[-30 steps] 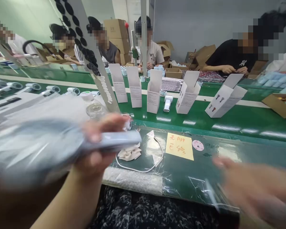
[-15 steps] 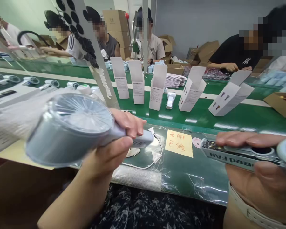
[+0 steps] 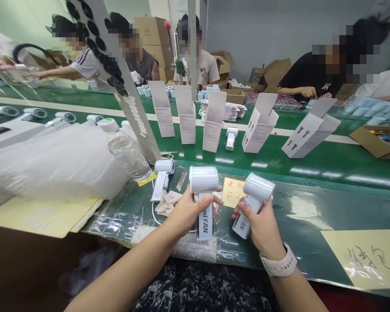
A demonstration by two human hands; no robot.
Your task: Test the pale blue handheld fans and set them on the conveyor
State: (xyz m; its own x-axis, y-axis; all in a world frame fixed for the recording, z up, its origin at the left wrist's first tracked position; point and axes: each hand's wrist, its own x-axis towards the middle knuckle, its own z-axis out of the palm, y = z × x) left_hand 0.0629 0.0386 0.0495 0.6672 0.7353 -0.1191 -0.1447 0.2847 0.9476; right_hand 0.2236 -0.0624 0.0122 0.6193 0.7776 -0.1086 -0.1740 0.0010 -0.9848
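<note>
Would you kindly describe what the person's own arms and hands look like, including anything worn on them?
The left hand and right hand are bare, without gloves, and the forearms show no sleeves. A watch with a pale off-white strap sits on the right wrist; the left wrist shows no watch.

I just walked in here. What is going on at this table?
A person sits at a green belt with a fan in each hand. The left hand grips a white fan, and the right hand grips another fan. A third fan rests on the mat in front of them. Open white boxes stand on the belt, and co-workers sit at work beyond it.
</note>
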